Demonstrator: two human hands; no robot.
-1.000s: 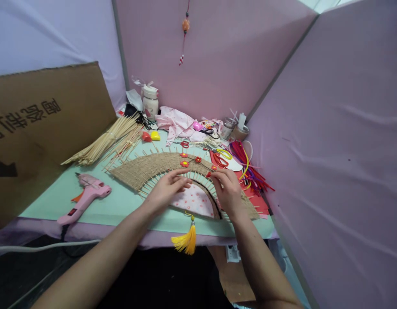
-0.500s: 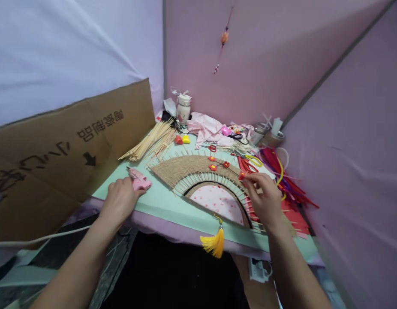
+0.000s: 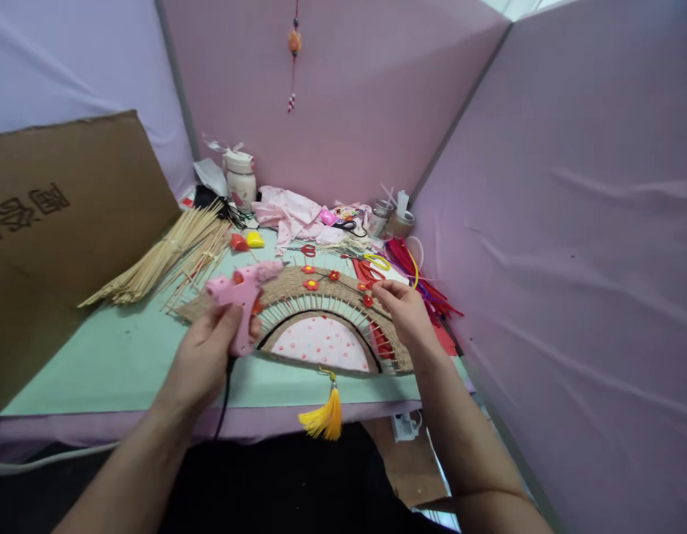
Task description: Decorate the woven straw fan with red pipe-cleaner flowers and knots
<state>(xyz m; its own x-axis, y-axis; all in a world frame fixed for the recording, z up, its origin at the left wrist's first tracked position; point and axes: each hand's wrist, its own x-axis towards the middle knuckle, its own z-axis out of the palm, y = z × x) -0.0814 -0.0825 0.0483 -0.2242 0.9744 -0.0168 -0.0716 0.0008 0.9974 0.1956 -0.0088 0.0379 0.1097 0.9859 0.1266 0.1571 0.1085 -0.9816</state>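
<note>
My left hand (image 3: 207, 348) is wrapped round the grip of a pink hot glue gun (image 3: 242, 297), raised over the table with its nozzle pointing right. A fan-shaped panel (image 3: 291, 289) of twine woven on thin sticks lies below, with a dotted pink-and-white half-round (image 3: 321, 341) at its base and a yellow tassel (image 3: 324, 415) hanging from the front. Several small red flowers with yellow centres, among them a red flower (image 3: 311, 285), sit on the twine band. At the band's right side my right hand (image 3: 402, 308) pinches a red flower (image 3: 363, 285) at its fingertips.
A bundle of thin sticks (image 3: 154, 256) lies at the left, before a cardboard sheet (image 3: 70, 222). Behind the fan are a white bottle (image 3: 241, 182), pink cloth (image 3: 291, 211), red scissors (image 3: 307, 251) and yellow-handled scissors (image 3: 377, 261). Coloured pipe cleaners (image 3: 426, 289) lie right.
My left hand has lifted the glue gun off the table and brought it right, towards the fan. My right hand stays at the fan's right side. The view has turned right.
</note>
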